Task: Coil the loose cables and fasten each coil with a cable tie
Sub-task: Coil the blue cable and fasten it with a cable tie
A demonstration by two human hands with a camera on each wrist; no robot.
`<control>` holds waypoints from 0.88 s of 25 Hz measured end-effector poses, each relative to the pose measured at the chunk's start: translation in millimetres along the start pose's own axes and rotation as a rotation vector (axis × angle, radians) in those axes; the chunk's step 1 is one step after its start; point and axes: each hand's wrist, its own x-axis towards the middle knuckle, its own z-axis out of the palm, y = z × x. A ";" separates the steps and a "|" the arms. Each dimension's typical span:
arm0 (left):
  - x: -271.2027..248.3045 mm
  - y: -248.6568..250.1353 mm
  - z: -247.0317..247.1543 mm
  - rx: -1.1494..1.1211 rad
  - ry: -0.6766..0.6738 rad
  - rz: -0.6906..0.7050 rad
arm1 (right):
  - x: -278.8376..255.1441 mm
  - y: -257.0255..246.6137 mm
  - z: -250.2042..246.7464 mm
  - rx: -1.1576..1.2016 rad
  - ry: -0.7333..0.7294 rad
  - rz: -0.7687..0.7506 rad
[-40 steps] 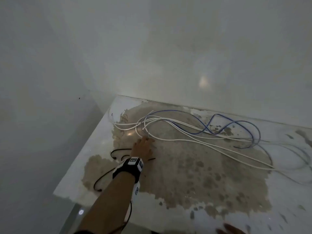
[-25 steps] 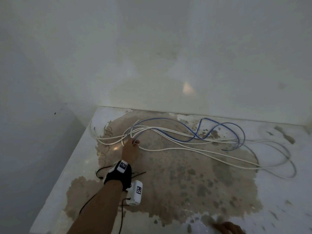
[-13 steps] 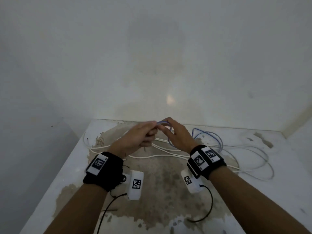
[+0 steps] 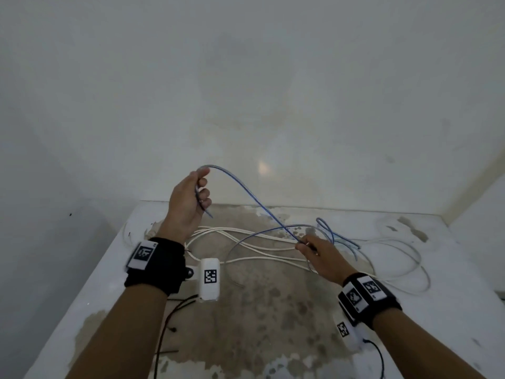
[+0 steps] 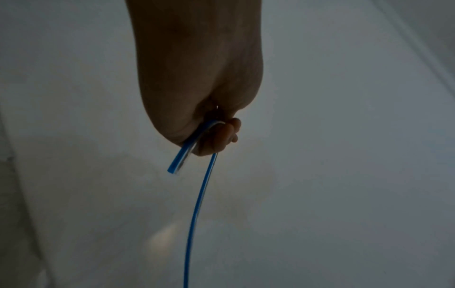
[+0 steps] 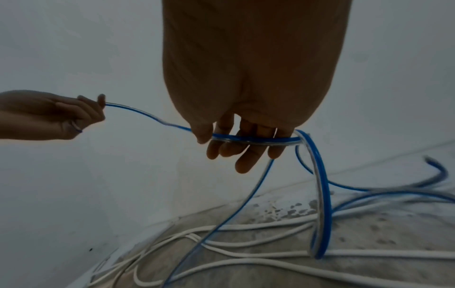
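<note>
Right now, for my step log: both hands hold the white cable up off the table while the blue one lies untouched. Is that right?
No, the colours are swapped. The left hand grips the end of the blue cable and the right hand holds it further along, as the head and right wrist views show. The white cables lie untouched on the table.

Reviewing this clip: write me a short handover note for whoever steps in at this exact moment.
Left hand: raised, gripping the blue cable near its cut end, which pokes out below the fist.
Right hand: lower, the same cable lying across its fingers, thumb on it.
White cables: loose on the stained table, the blue cable's slack draped over them.
Black cable ties appear to lie near the front edge.
Done: blue end picked up.
Left: coil and tie the blue cable, then the white ones.
</note>
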 end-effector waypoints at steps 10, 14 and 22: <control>-33.2 -43.4 55.8 0.725 -0.404 0.006 | 9.6 -115.4 -25.8 -0.532 0.120 -0.714; -42.7 -36.6 54.5 0.606 -0.527 -0.219 | 21.5 -144.0 -62.9 -0.202 0.089 -0.554; -33.4 3.9 38.0 -0.206 -0.537 -0.383 | 37.7 -121.8 -82.5 0.201 0.130 -0.273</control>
